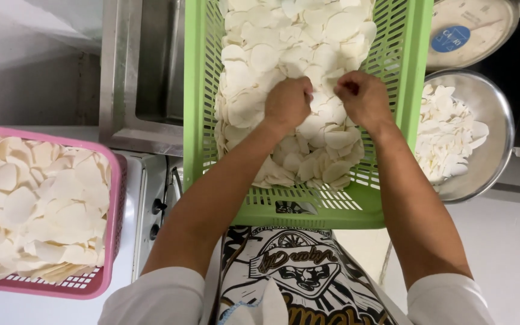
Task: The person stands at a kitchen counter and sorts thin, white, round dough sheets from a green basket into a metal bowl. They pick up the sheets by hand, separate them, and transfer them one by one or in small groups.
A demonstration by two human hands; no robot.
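Note:
A green slotted plastic basket [197, 108] holds a heap of thin white round chips [272, 54]. My left hand [288, 102] rests on the middle of the heap with its fingers curled into the chips. My right hand [362, 96] is just beside it, fingers also closed on chips. Both forearms reach in over the basket's near rim.
A pink basket [106, 265] full of similar chips stands at the left. At the right is a metal bowl [498, 114] with more chips, and a round scale dial [470, 30] behind it. A steel sink [142, 72] lies behind the green basket.

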